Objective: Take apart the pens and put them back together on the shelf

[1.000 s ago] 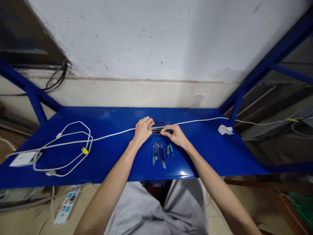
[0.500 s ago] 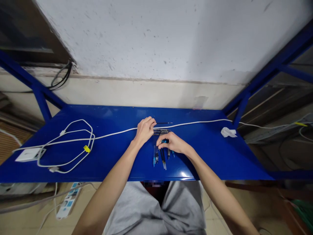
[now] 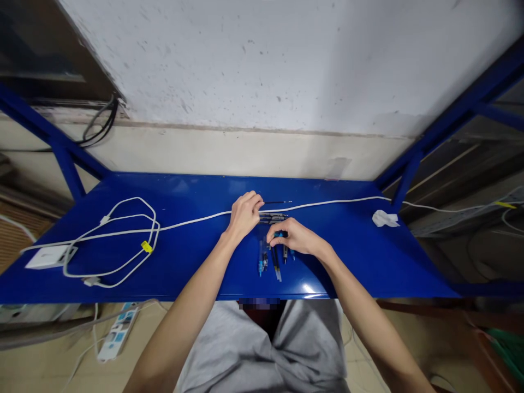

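My left hand (image 3: 245,214) is closed on a thin dark pen refill (image 3: 278,202), which points right above the white cable. Just below it, several grey and black pen parts (image 3: 273,218) lie side by side on the blue table (image 3: 196,256). My right hand (image 3: 290,236) has its thumb and fingers curled together over the lower group of parts; what it holds, if anything, is too small to make out. Under and beside that hand lie a clear and blue pen part (image 3: 261,262), dark refills (image 3: 276,262) and a grey pen barrel (image 3: 285,254).
A white cable (image 3: 335,202) crosses the table, with a looped cable (image 3: 118,217) and a white box (image 3: 51,256) on the left. Crumpled white tissue (image 3: 385,219) lies at the right. Blue frame posts stand at both sides, with a wall behind.
The view has shifted slightly. Both hands keep nearly the same places and poses, and the refill still sticks out from my left hand.
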